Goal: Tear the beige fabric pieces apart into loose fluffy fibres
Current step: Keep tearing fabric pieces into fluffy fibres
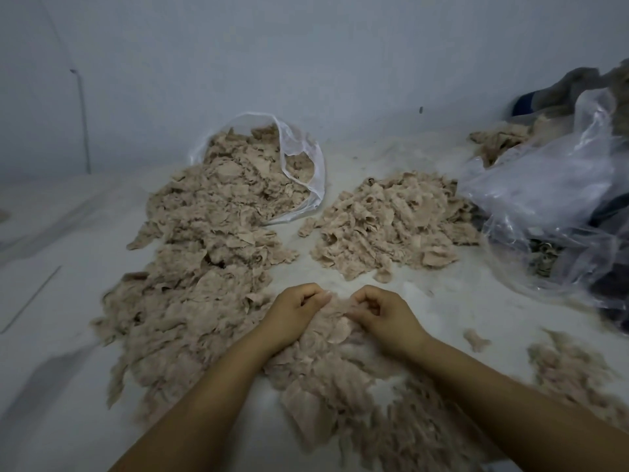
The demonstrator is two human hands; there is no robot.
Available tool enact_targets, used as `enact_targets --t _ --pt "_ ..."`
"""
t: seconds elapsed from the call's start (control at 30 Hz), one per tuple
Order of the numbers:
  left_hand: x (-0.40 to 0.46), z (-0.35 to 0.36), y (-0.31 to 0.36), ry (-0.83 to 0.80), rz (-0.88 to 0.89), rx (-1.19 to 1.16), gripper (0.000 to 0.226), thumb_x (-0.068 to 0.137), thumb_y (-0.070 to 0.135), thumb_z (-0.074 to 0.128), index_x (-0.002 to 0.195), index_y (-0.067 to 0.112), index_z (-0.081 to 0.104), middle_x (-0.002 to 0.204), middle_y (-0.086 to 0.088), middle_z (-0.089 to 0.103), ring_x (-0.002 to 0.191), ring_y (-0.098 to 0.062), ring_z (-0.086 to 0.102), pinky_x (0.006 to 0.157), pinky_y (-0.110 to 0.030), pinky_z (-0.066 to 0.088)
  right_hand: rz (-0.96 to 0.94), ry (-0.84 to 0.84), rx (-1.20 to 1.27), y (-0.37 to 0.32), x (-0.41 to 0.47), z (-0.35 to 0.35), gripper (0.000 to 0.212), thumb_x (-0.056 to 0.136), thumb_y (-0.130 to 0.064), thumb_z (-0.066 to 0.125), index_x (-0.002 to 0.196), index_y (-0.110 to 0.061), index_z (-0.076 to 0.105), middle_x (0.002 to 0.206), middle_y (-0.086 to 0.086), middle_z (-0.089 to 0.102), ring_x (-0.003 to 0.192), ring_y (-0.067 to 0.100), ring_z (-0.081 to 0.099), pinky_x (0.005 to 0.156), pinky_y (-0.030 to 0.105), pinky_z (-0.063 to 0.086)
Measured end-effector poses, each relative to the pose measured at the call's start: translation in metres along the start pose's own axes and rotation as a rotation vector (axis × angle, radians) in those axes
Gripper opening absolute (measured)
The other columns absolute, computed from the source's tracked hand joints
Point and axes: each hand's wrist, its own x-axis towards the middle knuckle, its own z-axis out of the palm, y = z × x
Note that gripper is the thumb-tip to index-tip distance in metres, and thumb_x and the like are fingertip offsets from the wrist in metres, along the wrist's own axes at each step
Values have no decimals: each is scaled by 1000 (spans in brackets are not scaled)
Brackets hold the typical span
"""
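Inspector: Both forearms reach in; left hand (295, 310) and right hand (381, 313) each pinch the beige fabric piece (335, 310), grip clamped, above the fluffy fibres (340, 376) on the table (68, 386).

Clerk: Risk?

Inspector: Judged: fibres slipping through, piece staying whole. Its long axis runs hand to hand; untorn pile (211, 240) lies beyond.

Open plastic bag (306, 158) lies on the floor (68, 386) at centre back, fabric pieces (211, 233) spilling from its mouth forward and left in a long heap; a separate pile (388, 226) sits right of it, apart; crumpled plastic sheet (551, 206) far right, over other cloth; left hand (292, 313) and right hand (384, 315) near front centre, both on one piece (335, 311) between them; torn fibres (340, 386) below the hands; small fibre clump (575, 366) front right.
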Motion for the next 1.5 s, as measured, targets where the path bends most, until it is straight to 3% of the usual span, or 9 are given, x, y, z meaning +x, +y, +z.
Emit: enact_targets --t 0.17,0.47,0.57,0.7,0.87,1.17,1.27,1.37,1.5 --pt "8 5 2 67 6 -14 34 96 22 51 62 19 47 61 9 41 56 -2 39 57 -19 32 95 -67 218 -2 3 -3 11 88 -9 66 84 -1 60 69 10 55 58 13 54 57 22 48" --pt "25 4 -5 252 -109 -14 37 100 17 40 64 18 32 60 5 30 56 -11 30 52 -24 23 201 -52 346 10 2 -18 15 81 0 69 71 -1 58 51 8 61 42 12 57 47 21 50" --pt "24 -3 -8 229 -97 -36 37 100 18 42 64 18 34 59 6 31 55 -9 31 50 -20 25 228 -99 264 14 -2 -28 12 80 -10 74 81 -7 62 71 7 64 54 9 60 54 20 50" --pt "22 5 8 29 19 -91 30 96 17 52 66 21 55 57 13 50 54 4 45 55 -12 36 155 -137 -38 -1 5 -24 47 73 -47 75 116 -35 59 105 -15 58 93 -1 57 78 16 46" --pt "25 19 17 4 59 -73 25 93 16 56 73 27 67 70 13 66 67 4 58 65 -11 43 158 -56 329 -13 16 -12 12 80 -11 75 76 -8 64 55 6 58 48 15 51 47 21 44" --pt "24 10 -5 204 -35 147 32 98 29 46 69 16 48 58 8 42 54 -3 39 53 -20 30 96 134 342 -5 24 -32 17 81 -5 73 70 -8 60 52 1 61 48 11 57 49 20 48" --pt "21 3 -6 96 -89 110 33 95 34 51 67 19 59 50 7 53 48 -3 49 57 -23 41 -32 166 180 -2 31 -47 21 82 6 67 72 -12 64 69 -11 64 65 4 58 63 11 47" --pt "26 5 -2 -63 -98 241 13 86 38 65 87 25 68 84 9 62 76 -7 58 73 -21 45 -122 275 -224 8 33 -54 31 86 16 49 85 -6 70 96 -1 63 84 3 56 79 2 37" --pt "31 14 -3 -198 -160 515 46 81 39 70 120 18 59 110 1 51 99 -16 51 85 -27 42 115 -3 -460 20 22 -35 24 89 -35 63 106 -19 68 107 -1 59 100 13 57 87 22 44"
